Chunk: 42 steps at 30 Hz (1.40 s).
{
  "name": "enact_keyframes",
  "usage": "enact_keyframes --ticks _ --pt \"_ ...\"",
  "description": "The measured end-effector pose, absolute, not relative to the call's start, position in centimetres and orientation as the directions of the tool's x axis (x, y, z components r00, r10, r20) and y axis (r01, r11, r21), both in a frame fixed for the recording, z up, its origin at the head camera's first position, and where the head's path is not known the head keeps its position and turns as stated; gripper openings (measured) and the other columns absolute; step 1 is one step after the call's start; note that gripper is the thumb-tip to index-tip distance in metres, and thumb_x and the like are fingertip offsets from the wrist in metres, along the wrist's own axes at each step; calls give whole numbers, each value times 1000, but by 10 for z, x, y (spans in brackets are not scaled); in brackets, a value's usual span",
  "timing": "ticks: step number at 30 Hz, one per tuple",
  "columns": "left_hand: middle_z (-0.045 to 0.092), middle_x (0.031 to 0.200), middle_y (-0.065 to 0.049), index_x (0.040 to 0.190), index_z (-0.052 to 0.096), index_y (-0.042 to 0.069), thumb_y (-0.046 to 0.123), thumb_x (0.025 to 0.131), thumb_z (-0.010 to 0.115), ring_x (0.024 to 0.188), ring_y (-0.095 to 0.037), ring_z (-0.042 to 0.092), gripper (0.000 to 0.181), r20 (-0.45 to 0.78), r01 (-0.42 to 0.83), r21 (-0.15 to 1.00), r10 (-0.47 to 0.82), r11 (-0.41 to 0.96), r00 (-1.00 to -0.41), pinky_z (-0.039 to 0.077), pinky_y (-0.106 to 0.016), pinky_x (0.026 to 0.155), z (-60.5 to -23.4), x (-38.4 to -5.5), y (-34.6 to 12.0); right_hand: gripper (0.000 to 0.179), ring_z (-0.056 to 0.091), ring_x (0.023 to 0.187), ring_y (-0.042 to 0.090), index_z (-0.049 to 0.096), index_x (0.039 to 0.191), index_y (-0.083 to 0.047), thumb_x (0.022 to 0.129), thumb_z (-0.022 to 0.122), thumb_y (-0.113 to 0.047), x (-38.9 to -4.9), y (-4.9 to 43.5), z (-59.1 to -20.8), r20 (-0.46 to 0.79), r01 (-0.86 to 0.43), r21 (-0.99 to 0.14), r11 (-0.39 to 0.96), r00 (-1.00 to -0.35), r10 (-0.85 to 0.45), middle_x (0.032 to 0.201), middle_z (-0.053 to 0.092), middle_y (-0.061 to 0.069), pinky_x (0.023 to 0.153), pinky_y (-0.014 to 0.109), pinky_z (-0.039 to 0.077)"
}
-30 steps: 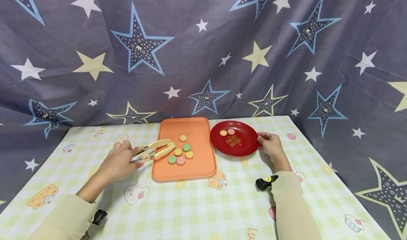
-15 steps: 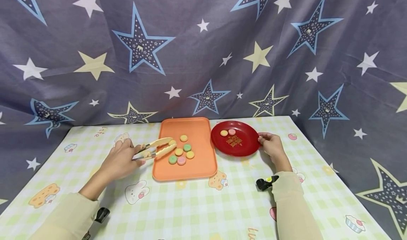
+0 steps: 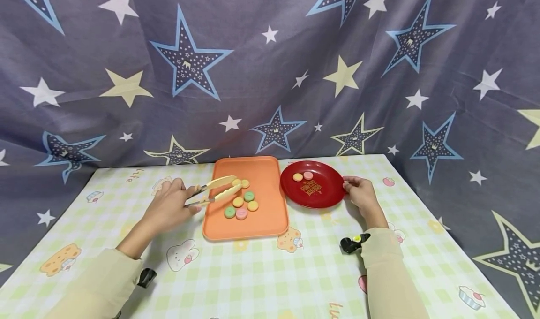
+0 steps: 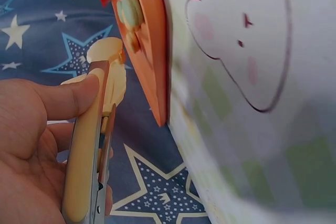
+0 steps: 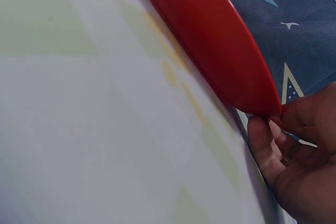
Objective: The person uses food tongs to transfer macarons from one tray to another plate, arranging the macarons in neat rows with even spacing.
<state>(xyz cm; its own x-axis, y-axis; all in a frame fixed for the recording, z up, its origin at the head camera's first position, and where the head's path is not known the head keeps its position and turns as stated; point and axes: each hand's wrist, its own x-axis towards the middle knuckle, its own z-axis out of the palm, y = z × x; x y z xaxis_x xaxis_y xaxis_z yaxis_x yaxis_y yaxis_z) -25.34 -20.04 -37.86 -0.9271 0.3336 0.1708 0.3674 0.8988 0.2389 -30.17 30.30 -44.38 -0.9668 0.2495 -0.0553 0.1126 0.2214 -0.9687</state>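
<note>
My left hand (image 3: 168, 208) holds a pair of tongs (image 3: 221, 182) with cream-coloured tips, thumb along one arm in the left wrist view. The tips reach over the orange tray (image 3: 263, 225), on either side of a yellow macaron (image 3: 236, 182). Right beside it lies another yellow macaron (image 3: 245, 184). Nearer the front of the tray are green, pink and yellow macarons, including a green macaron (image 4: 132, 12). On the right, my right hand (image 3: 362, 194) pinches the rim of a red plate (image 5: 210, 35) between thumb and fingers. A yellow macaron (image 3: 297, 177) and a pink macaron (image 3: 308, 175) lie on the plate.
A green-and-white checked cloth (image 3: 253, 281) with cartoon prints covers the table. Behind it hangs a dark curtain (image 3: 253, 75) with stars, close to the table's back edge. Tray and plate stand side by side near that edge.
The left hand and tongs have moved right and toward the back of the tray. The yellow macaron between the tips has moved with them, up beside another one. The right hand stays at the plate.
</note>
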Motion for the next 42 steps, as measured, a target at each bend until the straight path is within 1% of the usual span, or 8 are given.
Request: enact_keyframes --ticks 5,9,20,23,31,36,40,42 --pt "46 99 -10 141 59 -3 30 92 75 92 -33 37 62 178 371 242 335 896 -925 31 -43 78 -378 -258 -190 35 61 81 10 55 138 9 106 50 -4 -301 304 -445 -67 126 -966 227 -965 252 125 59 24 70 20 55" --pt "44 98 -10 141 58 -4 28 92 73 91 -32 35 61 177 379 246 343 892 -923 30 -42 77 -378 -261 -181 35 61 82 11 55 138 9 106 50 -4 -302 305 -445 -69 127 -966 225 -966 251 125 59 24 70 20 55" --pt "38 96 -8 143 58 -1 24 93 71 89 -30 29 57 184 408 232 372 883 -910 25 -38 73 -378 -270 -151 35 60 81 10 55 137 10 106 50 -4 -300 306 -445 -62 119 -966 229 -968 243 122 60 23 70 21 56" --pt "36 96 -7 143 59 -1 25 94 71 89 -29 29 56 179 412 233 378 881 -908 24 -38 73 -377 -269 -141 35 61 81 10 55 137 10 106 50 -4 -300 306 -445 -56 113 -967 228 -969 242 121 60 22 70 21 56" --pt "39 96 -6 145 58 3 28 93 74 90 -28 30 59 196 436 277 394 856 -898 25 -39 75 -379 -269 -120 34 61 79 9 56 137 10 106 50 -4 -301 306 -446 -66 123 -966 226 -968 244 119 61 21 70 21 56" --pt "35 93 -5 142 61 4 26 94 73 88 -27 28 55 209 460 263 416 848 -885 22 -39 75 -378 -270 -105 34 61 79 9 56 137 9 106 50 -4 -301 305 -445 -63 120 -966 229 -968 244 119 61 21 69 21 56" --pt "37 92 -4 137 65 5 29 94 73 88 -27 30 49 210 467 246 424 849 -881 23 -39 76 -377 -271 -93 34 61 80 10 56 137 9 106 50 -4 -301 305 -444 -66 124 -965 231 -968 244 121 60 22 70 21 56" --pt "37 92 -5 138 64 5 30 95 73 88 -27 30 51 199 463 246 423 851 -884 24 -39 77 -376 -271 -85 34 61 80 10 56 137 9 106 50 -4 -301 304 -444 -70 127 -965 229 -968 242 122 60 23 70 21 56"
